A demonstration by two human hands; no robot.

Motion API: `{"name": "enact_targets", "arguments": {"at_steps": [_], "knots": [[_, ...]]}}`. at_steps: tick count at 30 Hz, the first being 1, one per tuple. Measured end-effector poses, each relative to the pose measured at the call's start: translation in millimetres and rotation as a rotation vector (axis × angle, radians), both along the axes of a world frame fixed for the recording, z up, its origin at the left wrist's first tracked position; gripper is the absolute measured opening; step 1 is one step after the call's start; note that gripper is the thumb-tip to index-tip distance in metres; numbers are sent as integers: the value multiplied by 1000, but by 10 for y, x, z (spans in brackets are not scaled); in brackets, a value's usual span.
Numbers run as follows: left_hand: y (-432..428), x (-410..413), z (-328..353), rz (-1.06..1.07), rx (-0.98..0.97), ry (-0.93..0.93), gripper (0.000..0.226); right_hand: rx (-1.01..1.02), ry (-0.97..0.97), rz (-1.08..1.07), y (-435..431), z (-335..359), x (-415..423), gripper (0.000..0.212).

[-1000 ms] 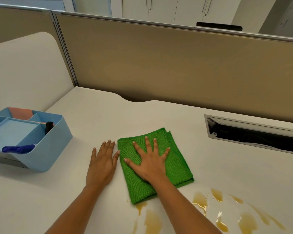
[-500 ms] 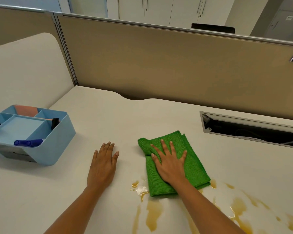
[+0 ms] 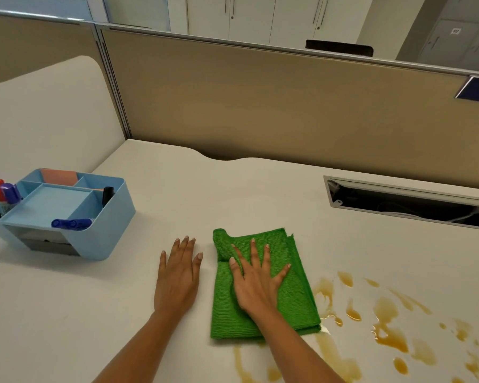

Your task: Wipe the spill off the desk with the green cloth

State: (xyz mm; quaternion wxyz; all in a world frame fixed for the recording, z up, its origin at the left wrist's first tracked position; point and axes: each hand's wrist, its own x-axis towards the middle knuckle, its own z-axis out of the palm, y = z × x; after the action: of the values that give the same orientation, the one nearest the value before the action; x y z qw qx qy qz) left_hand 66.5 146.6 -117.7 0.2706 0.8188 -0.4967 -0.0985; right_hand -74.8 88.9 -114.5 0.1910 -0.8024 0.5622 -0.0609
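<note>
Left of green cloth (image 3: 299, 299): organizer (image 3: 108, 230), perhaps markers (image 3: 72, 223).

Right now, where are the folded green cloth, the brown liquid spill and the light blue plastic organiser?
Folded green cloth (image 3: 299, 308): head view, its bare right side.
Brown liquid spill (image 3: 385, 310): head view, a large puddle's middle.
Light blue plastic organiser (image 3: 111, 225): head view, its curved front wall.

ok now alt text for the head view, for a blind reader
A person's right hand presses flat on a folded green cloth on a white desk, beside a brown spill spread to its right and nearer the camera. The left hand rests flat on the desk left of the cloth; a blue organiser with markers stands at far left.
</note>
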Motion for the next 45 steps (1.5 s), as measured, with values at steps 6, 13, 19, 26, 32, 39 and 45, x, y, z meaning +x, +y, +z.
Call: {"name": "enact_targets", "arguments": {"at_steps": [6, 13, 19, 26, 32, 39, 45], "knots": [[193, 37, -12, 14, 9, -6, 49, -74, 53, 29, 302, -40, 226, 53], [267, 77, 0, -12, 37, -31, 50, -141, 123, 152, 395, -42, 218, 59], [298, 70, 6, -26, 55, -12, 51, -144, 127, 187, 443, -68, 135, 57], [317, 74, 18, -43, 59, -29, 51, -136, 112, 196, 430, -40, 44, 51], [317, 72, 36, -34, 81, -42, 51, -127, 117, 161, 382, -47, -101, 48], [314, 59, 53, -35, 97, -51, 51, -109, 132, 54, 310, -51, -404, 45], [324, 31, 53, -50, 94, -61, 50, -105, 104, -41, 419, -53, -429, 44]]}}
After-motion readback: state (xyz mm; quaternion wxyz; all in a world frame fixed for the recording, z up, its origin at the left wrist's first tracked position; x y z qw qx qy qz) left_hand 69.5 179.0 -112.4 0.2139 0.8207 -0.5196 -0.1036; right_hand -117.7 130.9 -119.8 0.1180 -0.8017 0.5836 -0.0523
